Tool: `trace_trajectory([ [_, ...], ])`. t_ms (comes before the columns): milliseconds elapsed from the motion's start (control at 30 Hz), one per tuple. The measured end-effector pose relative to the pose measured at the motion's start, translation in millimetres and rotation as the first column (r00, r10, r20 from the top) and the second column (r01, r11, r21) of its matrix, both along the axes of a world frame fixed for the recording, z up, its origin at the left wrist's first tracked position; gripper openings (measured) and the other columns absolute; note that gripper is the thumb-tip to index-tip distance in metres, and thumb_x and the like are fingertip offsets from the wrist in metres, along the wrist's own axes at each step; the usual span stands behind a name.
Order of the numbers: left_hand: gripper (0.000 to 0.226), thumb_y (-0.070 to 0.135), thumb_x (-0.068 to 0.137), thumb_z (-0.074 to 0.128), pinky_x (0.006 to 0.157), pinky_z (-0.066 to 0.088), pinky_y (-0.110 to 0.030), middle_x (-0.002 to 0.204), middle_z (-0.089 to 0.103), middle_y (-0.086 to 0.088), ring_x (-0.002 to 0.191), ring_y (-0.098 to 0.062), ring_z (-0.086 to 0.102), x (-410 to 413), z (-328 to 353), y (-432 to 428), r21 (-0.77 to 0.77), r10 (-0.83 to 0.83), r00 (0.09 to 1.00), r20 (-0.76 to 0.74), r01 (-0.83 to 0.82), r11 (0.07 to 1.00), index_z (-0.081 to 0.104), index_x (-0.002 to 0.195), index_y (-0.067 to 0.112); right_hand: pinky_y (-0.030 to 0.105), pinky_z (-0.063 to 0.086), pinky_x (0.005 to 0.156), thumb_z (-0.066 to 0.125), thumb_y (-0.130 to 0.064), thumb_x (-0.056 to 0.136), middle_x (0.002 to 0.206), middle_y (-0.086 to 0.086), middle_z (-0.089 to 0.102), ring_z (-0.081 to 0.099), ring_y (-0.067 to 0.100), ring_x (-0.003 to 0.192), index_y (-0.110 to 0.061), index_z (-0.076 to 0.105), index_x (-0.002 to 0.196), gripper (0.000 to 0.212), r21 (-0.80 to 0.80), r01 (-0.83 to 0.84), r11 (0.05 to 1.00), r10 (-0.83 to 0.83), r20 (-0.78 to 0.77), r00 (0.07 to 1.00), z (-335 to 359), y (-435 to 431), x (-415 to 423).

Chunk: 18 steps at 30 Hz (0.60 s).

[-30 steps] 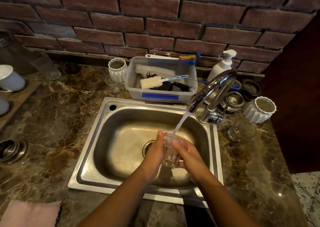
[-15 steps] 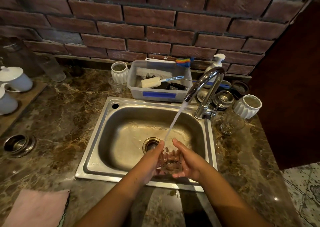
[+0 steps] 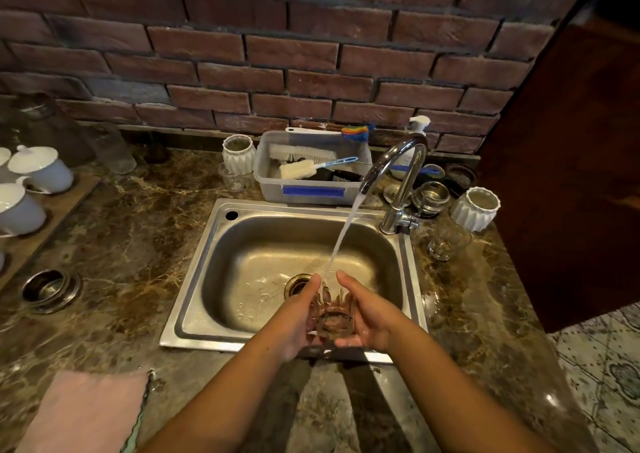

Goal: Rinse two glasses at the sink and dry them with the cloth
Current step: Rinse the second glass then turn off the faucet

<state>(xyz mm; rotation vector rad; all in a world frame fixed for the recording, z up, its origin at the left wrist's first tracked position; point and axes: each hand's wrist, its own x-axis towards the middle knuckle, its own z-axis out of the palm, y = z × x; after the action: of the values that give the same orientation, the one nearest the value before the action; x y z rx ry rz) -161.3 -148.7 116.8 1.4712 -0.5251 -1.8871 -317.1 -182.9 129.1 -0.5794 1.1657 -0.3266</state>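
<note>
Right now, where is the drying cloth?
In the head view, the pink cloth lies flat on the marble counter at the bottom left, in front of the sink's left corner, untouched.

Two bare hands, the left hand point(image 3: 298, 317) and the right hand point(image 3: 369, 314), share one clear faceted drinking glass point(image 3: 334, 309). A second clear glass point(image 3: 445, 241) stands on the brown marble tabletop point(image 3: 131, 231), and a third small one point(image 3: 232, 179) sits behind the single stainless steel sink point(image 3: 214, 255). There are two white ribbed ceramic cups point(image 3: 239, 153) point(image 3: 476, 206), one curved chrome tap point(image 3: 401, 182), one grey plastic tub point(image 3: 311, 189), one white pump bottle point(image 3: 417, 127), one pink folded cloth point(image 3: 83, 414), and three white lidded pots point(image 3: 41, 168) in plain sight at the left.
</note>
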Motion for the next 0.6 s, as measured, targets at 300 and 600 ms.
trace_trajectory([
  [300,0.051,0.054,0.090,0.061,0.092,0.057,-0.056,0.115,0.075,-0.014,0.109,-0.035,0.071,-20.0,-4.7,-14.8,-0.071,-0.013,0.997,0.072,0.018,0.997,0.069,0.120,0.013,0.054,0.060,0.083,0.085,-0.065,0.056,0.118,0.014,0.072,0.071,0.035,0.105,-0.020,0.063,0.120,0.082,-0.206,0.058,0.977,-0.084,-0.119,0.989,-9.7,-1.9,-28.7],
  [600,0.018,0.029,0.100,0.060,0.082,0.062,-0.034,0.123,0.071,-0.003,0.110,-0.021,0.068,-96.4,4.2,-44.6,-0.217,-0.236,0.935,0.266,0.296,0.930,0.070,0.116,0.030,0.045,0.059,0.087,0.091,-0.050,0.055,0.119,0.011,0.067,0.068,0.030,0.107,-0.029,0.054,0.113,0.072,-0.420,0.038,0.907,-0.142,-0.220,0.965,-12.4,-18.9,-134.8],
])
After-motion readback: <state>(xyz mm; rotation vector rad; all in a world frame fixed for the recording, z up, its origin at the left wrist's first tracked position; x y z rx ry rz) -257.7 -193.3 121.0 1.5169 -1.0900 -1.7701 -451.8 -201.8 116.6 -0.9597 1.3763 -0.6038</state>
